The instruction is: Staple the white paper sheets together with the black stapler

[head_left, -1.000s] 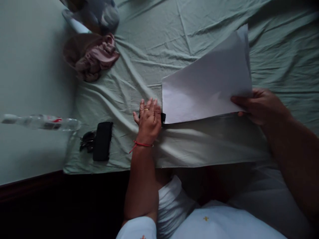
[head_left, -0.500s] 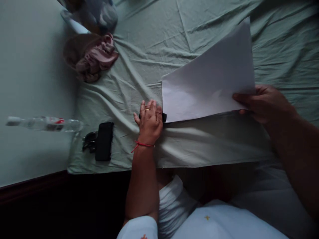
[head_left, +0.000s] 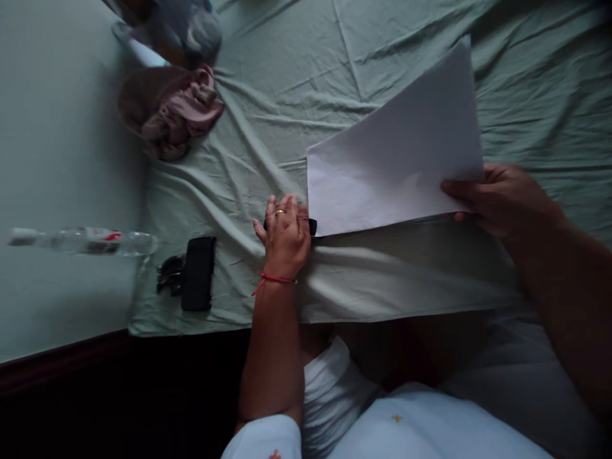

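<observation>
Paper, right edge in right hand, cloth beyond

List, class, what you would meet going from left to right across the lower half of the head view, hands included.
Clear bottle → small dark bunch → black phone-like slab → left hand → white paper → right hand.

The paper is right of the phone (the bottle farther left).
</observation>
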`<state>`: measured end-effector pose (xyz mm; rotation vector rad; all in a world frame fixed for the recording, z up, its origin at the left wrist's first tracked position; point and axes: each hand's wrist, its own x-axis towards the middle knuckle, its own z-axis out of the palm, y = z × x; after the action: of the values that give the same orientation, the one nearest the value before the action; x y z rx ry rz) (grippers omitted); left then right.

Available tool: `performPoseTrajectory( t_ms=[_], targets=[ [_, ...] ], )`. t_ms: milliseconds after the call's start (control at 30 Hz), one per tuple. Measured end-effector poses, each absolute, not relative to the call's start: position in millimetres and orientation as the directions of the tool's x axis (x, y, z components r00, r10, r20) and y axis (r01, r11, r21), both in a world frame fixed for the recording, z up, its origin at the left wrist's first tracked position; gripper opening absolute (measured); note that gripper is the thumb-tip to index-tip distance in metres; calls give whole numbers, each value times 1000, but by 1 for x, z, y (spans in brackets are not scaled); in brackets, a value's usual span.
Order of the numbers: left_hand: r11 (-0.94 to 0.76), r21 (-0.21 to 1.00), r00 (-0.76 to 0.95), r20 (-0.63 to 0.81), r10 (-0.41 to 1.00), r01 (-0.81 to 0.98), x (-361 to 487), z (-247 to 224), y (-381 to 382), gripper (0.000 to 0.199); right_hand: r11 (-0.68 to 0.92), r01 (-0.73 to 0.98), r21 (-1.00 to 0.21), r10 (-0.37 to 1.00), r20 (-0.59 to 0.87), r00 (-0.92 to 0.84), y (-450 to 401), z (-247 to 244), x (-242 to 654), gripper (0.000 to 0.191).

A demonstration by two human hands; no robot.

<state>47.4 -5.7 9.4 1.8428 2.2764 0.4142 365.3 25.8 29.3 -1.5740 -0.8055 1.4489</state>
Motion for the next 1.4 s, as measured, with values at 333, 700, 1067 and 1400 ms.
performPoseTrajectory(
  t_ms=[333,700,1067,1400],
  targets=[
    [191,205,-183,-53,982,960,57,21,-7,49,-486,-77,-871,862,-492,124,27,25,368,10],
    [201,219,-192,-61,979,955,58,22,-6,49,-452,-69,-889,884,-457,100,26,21,370,17],
    [193,276,-193,-27,981,942,58,21,-6,47,-441,-65,-895,893,-445,71,25,17,373,22],
    [223,277,-223,-30,974,935,60,23,-6,44,-463,-42,-885,879,-465,104,25,19,373,19]
  ],
)
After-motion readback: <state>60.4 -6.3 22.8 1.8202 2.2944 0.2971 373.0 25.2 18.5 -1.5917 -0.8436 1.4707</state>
